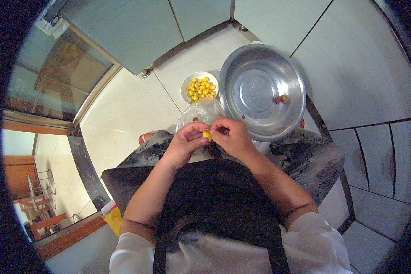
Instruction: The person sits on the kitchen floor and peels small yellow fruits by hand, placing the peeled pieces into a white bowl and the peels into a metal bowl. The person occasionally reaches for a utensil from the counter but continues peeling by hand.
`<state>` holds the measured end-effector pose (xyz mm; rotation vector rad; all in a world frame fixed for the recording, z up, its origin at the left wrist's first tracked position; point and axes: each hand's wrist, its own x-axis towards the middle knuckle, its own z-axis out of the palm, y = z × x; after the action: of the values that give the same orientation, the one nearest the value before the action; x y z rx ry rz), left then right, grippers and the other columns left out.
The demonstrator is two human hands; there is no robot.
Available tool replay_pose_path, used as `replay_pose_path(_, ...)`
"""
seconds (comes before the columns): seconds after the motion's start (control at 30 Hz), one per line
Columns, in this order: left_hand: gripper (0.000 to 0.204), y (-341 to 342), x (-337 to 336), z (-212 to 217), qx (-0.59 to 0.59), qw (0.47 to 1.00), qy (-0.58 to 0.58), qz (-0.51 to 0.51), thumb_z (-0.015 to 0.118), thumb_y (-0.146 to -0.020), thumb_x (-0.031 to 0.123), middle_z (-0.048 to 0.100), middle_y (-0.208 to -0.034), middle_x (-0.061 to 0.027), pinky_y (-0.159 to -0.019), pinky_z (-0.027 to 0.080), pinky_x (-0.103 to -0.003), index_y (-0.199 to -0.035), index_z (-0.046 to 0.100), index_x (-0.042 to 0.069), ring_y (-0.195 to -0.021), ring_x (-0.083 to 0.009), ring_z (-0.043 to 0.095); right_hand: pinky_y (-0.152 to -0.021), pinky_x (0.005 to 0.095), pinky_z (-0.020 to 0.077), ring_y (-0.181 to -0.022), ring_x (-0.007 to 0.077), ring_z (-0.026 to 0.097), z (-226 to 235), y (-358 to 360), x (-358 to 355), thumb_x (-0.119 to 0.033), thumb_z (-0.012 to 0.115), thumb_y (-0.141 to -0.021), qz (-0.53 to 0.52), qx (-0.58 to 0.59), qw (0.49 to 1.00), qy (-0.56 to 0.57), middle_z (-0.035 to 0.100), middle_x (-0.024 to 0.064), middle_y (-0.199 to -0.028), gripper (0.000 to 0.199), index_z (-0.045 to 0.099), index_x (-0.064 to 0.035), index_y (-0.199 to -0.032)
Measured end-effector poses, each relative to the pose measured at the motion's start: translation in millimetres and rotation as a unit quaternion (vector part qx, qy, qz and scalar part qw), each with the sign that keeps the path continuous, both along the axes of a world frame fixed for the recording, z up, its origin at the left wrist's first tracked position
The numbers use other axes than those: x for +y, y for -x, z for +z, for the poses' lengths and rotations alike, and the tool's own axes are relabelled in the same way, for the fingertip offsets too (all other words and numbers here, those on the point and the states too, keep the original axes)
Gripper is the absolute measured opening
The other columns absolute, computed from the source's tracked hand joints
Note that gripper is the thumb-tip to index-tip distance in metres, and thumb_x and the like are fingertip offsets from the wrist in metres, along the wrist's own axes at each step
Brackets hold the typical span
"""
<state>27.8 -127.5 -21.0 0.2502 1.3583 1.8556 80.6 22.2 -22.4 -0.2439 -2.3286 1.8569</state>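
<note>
Apron: black apron over a white shirt fills the lower middle of the frame, closest to the lens; both bare forearms rise from it toward the centre.
Left hand: left hand curled, thumb and fingertips pinching a small yellow kernel just above the lap.
Right hand: right hand fingers pressed together at the same kernel, picking at its right side, where a dark scrap shows; the two hands touch.
Bag: clear plastic bag sits just behind the hands, a few brown bits inside, contents otherwise hard to read.
Bowl: small white bowl upper centre, holding a heap of yellow peeled kernels, on the pale floor.
Basin: big steel basin to the right of the bowl, nearly bare, two brown nuts resting near its right side.
Risk: I'd judge the kernel is slick and small; too hard a squeeze could shoot it onto the floor or crush it, and shell scraps could fall into the lap rather than the bag.
</note>
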Motion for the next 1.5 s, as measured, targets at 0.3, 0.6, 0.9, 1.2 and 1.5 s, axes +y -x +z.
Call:
replay_pose_path(0.3, 0.026, 3, -4, -3, -0.061, 0.995, -0.081, 0.009, 0.051, -0.075, 0.001, 0.049, -0.103, -0.007, -0.079, 0.041, -0.027, -0.1, 0.045, 0.004, -0.091, -0.0155, 0.049, -0.054, 0.0266, 0.0437, -0.056, 0.0129, 0.054, -5, 3, 5, -0.013, 0.058, -0.065, -0.062, -0.048, 0.996, 0.047, 0.058, 0.0068, -0.063, 0.012, 0.056, -0.0022, -0.069)
replay_pose_path(0.6, 0.023, 5, -3, 2, -0.075, 0.988, -0.127, 0.049, 0.049, -0.077, 0.004, 0.045, -0.109, -0.0093, -0.077, 0.043, -0.029, -0.1, 0.044, 0.006, -0.092, -0.0209, 0.05, -0.057, 0.0337, 0.0446, -0.061, 0.0265, 0.056, -24, 6, 2, -0.012, 0.057, -0.063, -0.055, -0.05, 0.99, -0.124, 0.057, 0.0137, -0.067, 0.012, 0.057, -0.0041, -0.072)
replay_pose_path(0.9, 0.025, 5, -2, -5, -0.019, 0.996, -0.053, 0.063, 0.049, -0.073, -0.005, 0.045, -0.11, -0.0083, -0.081, 0.042, -0.028, -0.096, 0.046, 0.005, -0.092, -0.0167, 0.05, -0.058, 0.0324, 0.0453, -0.063, 0.0256, 0.057, -28, 6, 1, -0.011, 0.056, -0.064, -0.016, -0.001, 0.997, -0.073, 0.058, 0.0127, -0.068, 0.012, 0.058, -0.0032, -0.073)
replay_pose_path(1.2, 0.028, 5, -4, -5, 0.055, 0.996, 0.028, 0.06, 0.051, -0.071, -0.009, 0.046, -0.11, -0.0088, -0.082, 0.041, -0.026, -0.095, 0.048, 0.004, -0.094, -0.0147, 0.049, -0.051, 0.0199, 0.0408, -0.056, 0.0046, 0.049, -9, 3, -3, -0.009, 0.06, -0.068, 0.006, 0.006, 1.0, 0.008, 0.056, 0.0012, -0.064, 0.011, 0.057, -0.0005, -0.075)
replay_pose_path(1.5, 0.026, 3, -2, -1, 0.074, 0.995, 0.053, 0.04, 0.051, -0.072, -0.007, 0.047, -0.108, -0.0088, -0.083, 0.04, -0.026, -0.096, 0.047, 0.001, -0.094, -0.0146, 0.049, -0.052, 0.0254, 0.0435, -0.054, 0.0114, 0.053, -12, 3, -2, -0.019, 0.065, -0.065, -0.001, 0.002, 1.0, 0.009, 0.058, 0.0062, -0.062, 0.019, 0.058, -0.0017, -0.069)
